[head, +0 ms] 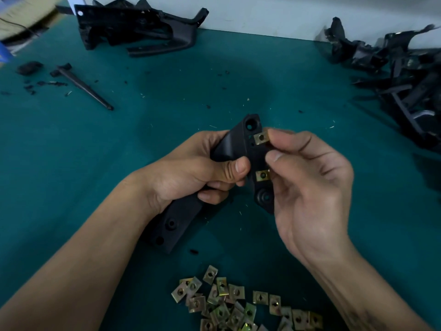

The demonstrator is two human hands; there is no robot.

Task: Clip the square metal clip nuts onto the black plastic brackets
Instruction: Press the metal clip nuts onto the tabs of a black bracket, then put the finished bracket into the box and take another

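My left hand (195,173) grips a black plastic bracket (241,144) above the middle of the green table, thumb across its front. Two square metal clip nuts sit on the bracket's right edge. The upper clip nut (261,138) is pinched by the fingertips of my right hand (307,177). The lower clip nut (262,175) is clipped on further down, beside my right hand's fingers. A loose pile of clip nuts (236,304) lies at the near edge of the table, below both hands.
A large black plastic part (138,27) lies at the back left. A heap of black brackets (401,75) fills the right side. A dark pointed tool (83,87) and plastic scraps lie at the left on the green table (167,96).
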